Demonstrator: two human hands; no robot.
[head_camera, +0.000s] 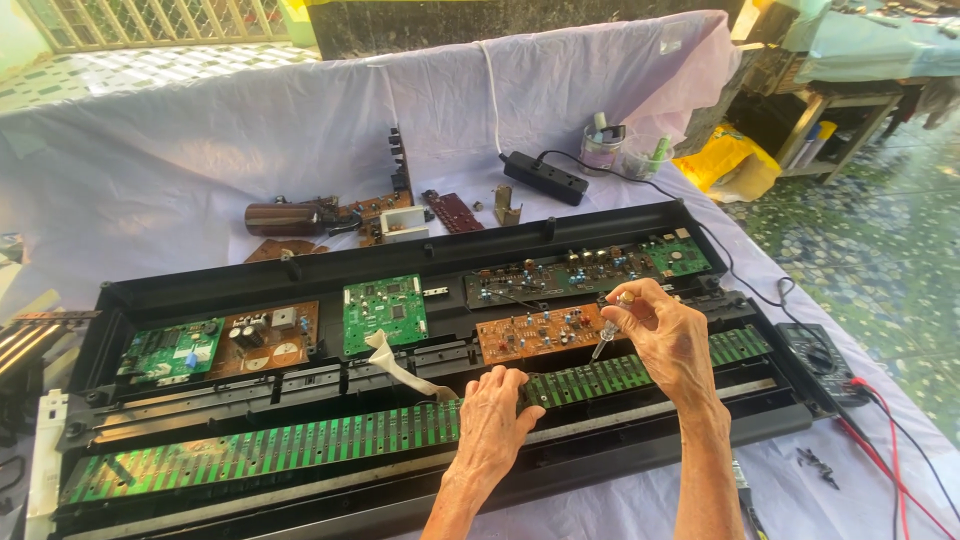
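Note:
An opened black keyboard case lies across the table with several circuit boards inside. My left hand rests on the long green contact strip near its middle. My right hand hovers over the strip's right part and holds a small screwdriver tip-down beside the orange circuit board. A green square board sits left of it, with a white ribbon cable curling down from it. A long green board runs along the case's far side.
A black power strip and plastic cups stand at the back. Loose boards and a brown cylinder lie behind the case. A multimeter with red leads sits at right. Small screws lie on the white cloth.

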